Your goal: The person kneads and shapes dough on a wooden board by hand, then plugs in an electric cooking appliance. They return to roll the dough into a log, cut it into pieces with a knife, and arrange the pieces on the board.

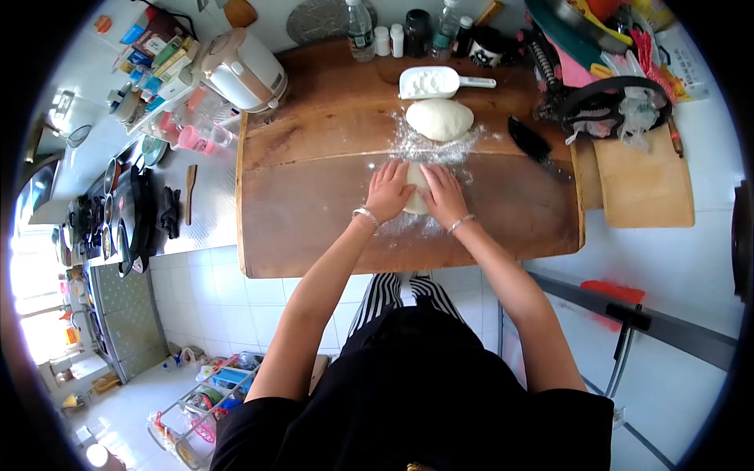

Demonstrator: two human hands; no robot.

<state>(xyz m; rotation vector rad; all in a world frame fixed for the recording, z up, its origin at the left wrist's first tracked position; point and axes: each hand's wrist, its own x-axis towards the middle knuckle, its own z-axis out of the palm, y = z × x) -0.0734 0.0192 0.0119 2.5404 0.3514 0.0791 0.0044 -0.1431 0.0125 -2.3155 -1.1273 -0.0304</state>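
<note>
A piece of pale dough (417, 188) lies on the floured wooden board (298, 196), partly covered by both hands. On its left side rests my left hand (388, 191), fingers spread and pointing away from me. My right hand (444, 192) presses on its right side, with the fingers stretched forward. Just beyond the hands, a larger smooth lump of dough (440, 120) sits in scattered white flour (416, 147). Behind that lump is a white scoop (429, 82) holding flour, its handle to the right. A black tool (528, 140) lies on the board further right.
Bottles and jars (417, 33) line the board's back edge. A white kettle (245, 71) stands at the back left. A black wheel (616, 106) and a light cutting board (646, 177) are on the right. A wooden spatula (191, 194) lies on the left counter.
</note>
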